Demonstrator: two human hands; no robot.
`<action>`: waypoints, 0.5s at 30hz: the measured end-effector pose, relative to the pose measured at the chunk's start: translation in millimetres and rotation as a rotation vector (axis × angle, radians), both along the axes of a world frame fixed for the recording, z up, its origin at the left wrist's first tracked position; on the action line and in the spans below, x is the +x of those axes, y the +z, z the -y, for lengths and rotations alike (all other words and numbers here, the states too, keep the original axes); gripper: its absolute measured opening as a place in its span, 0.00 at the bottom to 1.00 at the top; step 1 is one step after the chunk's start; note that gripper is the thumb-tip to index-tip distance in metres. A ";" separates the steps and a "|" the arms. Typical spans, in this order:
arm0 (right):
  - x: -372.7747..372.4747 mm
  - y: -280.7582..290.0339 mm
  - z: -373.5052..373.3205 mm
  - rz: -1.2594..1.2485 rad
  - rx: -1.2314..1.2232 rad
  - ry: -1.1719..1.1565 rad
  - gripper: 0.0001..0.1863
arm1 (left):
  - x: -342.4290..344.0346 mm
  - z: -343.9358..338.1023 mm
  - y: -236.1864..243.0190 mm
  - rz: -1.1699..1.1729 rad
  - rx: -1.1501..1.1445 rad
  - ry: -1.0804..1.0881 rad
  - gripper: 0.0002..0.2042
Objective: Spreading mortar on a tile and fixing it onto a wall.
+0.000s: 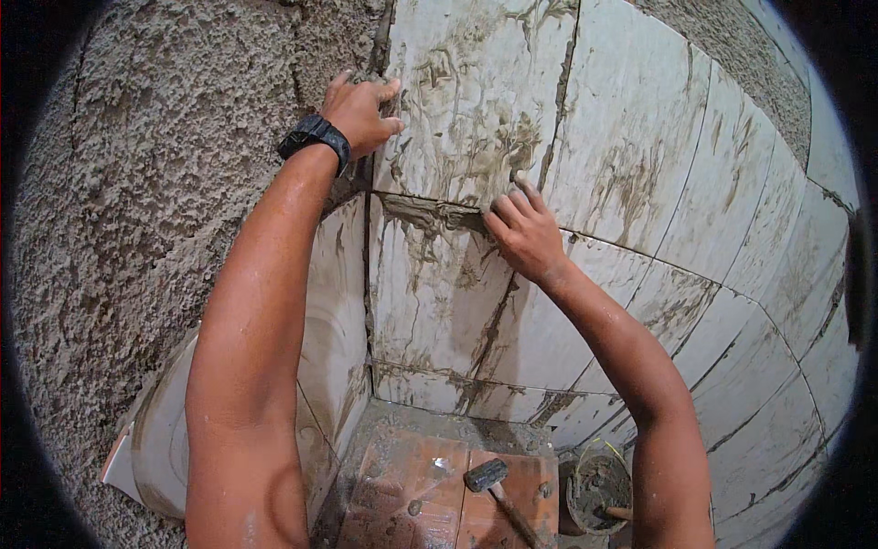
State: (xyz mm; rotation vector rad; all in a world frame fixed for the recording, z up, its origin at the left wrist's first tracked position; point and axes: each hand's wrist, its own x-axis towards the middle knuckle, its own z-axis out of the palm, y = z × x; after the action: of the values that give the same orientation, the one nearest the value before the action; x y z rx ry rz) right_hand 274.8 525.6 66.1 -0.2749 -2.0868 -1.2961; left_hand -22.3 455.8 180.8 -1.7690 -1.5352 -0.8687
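A white wall tile smeared with wet grey-brown mortar sits at the upper middle, above another smeared tile. My left hand, with a black watch on its wrist, is at the upper tile's left edge. Its fingers are spread, and the index finger and thumb reach onto the tile's rim. Near the lower right corner of that tile is my right hand, touching by the joint. One finger stretches up against the face; the others are bent, with their tips partly hidden. Neither hand shows a tool.
Rough grey plaster covers the left wall. More tiles continue to the right. Below, a hammer with a dark head lies on reddish floor tiles. Beside it stands a bucket of mortar with a wooden handle sticking out.
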 end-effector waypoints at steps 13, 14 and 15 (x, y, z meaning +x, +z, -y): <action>1.7 -7.8 8.9 -0.173 -0.083 0.081 0.10 | 3.7 3.7 2.7 -0.026 0.008 0.044 0.32; 5.2 -10.6 10.7 -0.204 -0.092 0.187 0.11 | 4.3 5.0 1.5 -0.029 0.029 0.042 0.33; 7.9 -13.6 13.9 -0.203 -0.092 0.185 0.11 | 8.7 7.3 1.6 -0.028 0.028 0.040 0.33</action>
State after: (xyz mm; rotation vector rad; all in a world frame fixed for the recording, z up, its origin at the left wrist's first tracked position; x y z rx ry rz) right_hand 282.7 511.6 52.5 -0.2370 -1.9516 -1.0216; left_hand -13.6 448.5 182.4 -1.7179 -1.5280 -0.8390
